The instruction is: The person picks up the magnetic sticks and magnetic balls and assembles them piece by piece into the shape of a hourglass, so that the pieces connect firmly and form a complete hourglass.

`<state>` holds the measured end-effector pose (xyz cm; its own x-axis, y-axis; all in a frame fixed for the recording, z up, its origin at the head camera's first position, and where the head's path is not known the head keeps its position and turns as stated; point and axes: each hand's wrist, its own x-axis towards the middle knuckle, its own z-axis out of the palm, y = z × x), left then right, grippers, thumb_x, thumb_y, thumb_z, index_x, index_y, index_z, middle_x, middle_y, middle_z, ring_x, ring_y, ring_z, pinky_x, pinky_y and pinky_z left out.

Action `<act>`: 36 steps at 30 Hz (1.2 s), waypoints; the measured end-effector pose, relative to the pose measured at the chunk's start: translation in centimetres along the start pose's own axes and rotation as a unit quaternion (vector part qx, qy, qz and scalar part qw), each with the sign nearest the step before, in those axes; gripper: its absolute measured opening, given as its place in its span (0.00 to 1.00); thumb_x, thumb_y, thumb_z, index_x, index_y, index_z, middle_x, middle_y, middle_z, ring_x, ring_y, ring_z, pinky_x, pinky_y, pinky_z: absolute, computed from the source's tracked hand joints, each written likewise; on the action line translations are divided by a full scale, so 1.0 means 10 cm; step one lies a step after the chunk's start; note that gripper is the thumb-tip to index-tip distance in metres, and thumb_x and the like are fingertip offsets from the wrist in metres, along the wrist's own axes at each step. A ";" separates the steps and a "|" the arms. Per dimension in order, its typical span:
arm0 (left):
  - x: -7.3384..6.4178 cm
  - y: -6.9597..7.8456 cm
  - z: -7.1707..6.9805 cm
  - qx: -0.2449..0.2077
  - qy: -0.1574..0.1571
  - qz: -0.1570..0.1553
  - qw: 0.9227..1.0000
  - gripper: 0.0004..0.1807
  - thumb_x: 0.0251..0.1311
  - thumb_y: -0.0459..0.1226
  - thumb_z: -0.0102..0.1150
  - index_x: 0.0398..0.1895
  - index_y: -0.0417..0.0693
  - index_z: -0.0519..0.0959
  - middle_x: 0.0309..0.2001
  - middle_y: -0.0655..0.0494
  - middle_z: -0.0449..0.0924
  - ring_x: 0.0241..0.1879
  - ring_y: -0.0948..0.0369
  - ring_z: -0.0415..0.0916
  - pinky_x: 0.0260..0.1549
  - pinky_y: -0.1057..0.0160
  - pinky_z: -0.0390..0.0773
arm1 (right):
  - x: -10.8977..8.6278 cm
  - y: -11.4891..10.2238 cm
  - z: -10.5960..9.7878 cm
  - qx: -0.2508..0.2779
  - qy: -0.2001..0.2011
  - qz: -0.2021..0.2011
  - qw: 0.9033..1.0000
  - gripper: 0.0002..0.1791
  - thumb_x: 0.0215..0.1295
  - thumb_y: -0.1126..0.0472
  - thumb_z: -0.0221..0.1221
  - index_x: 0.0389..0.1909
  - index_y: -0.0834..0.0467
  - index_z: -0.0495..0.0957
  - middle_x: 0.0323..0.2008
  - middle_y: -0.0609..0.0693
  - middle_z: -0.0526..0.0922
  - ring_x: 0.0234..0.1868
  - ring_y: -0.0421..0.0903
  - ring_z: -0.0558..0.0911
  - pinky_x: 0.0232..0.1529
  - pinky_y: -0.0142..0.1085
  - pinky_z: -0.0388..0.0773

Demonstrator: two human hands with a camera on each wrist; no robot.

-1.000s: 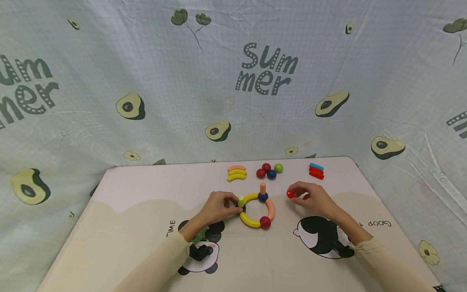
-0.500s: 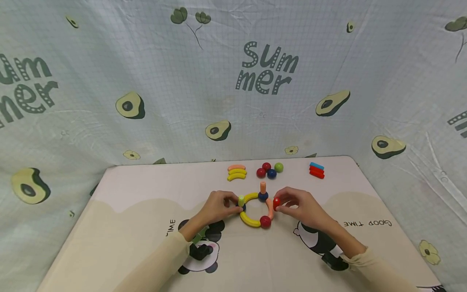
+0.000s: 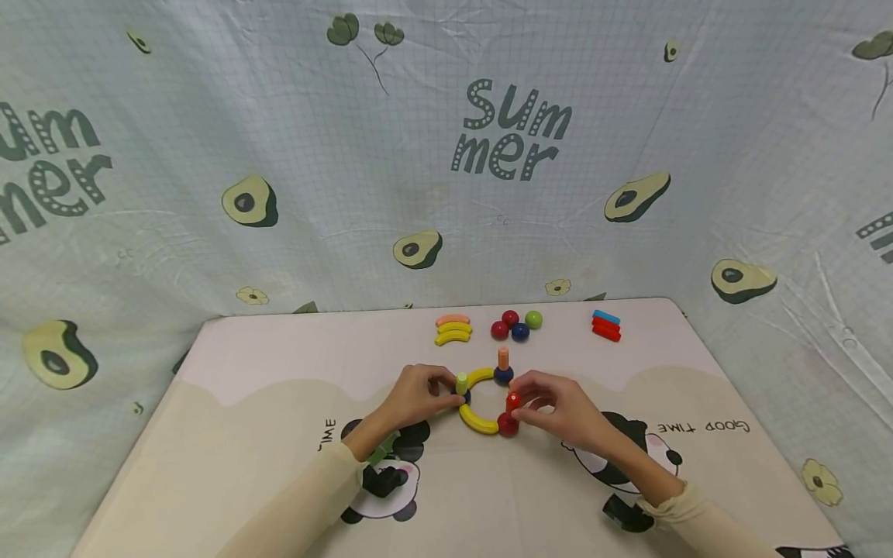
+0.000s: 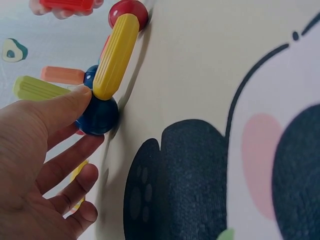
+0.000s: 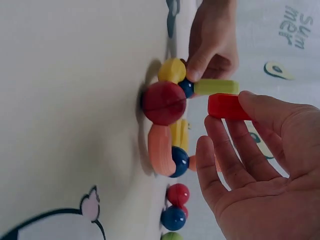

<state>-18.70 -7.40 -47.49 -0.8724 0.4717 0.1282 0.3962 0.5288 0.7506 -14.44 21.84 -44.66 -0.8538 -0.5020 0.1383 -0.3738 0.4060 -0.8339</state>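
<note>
Pinching right grip (image 3: 563,404), red rod (image 5: 224,106) upright

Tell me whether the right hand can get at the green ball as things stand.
Probably yes, but the right hand pinches a red stick, which it would likely need to put down first. Otherwise the way looks free: the green ball has nothing against its right side.
</note>
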 end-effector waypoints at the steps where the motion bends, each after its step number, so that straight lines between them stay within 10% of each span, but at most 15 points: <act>1: 0.00 0.00 0.00 -0.001 0.000 0.001 1.000 0.11 0.58 0.40 0.76 0.42 0.47 0.88 0.37 0.57 0.87 0.30 0.61 0.72 0.30 0.69 0.70 | 0.00 0.00 0.01 0.001 0.000 -0.002 1.000 0.19 0.65 0.61 0.70 0.54 0.62 0.80 0.45 0.45 0.85 0.46 0.42 0.85 0.48 0.34 0.82; 36: -0.01 -0.03 0.01 -0.005 0.003 0.001 1.000 0.11 0.58 0.40 0.76 0.41 0.47 0.88 0.36 0.58 0.87 0.31 0.60 0.74 0.31 0.69 0.71 | -0.03 0.08 0.12 -0.020 0.003 -0.011 1.000 0.15 0.65 0.63 0.70 0.51 0.55 0.81 0.42 0.43 0.85 0.42 0.40 0.84 0.46 0.33 0.83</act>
<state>-18.63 -7.50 -47.79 -0.8729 0.4691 0.1337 0.3955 0.5201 0.7570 -14.04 21.44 -46.03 -0.8477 -0.5058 0.1602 -0.4068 0.4257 -0.8083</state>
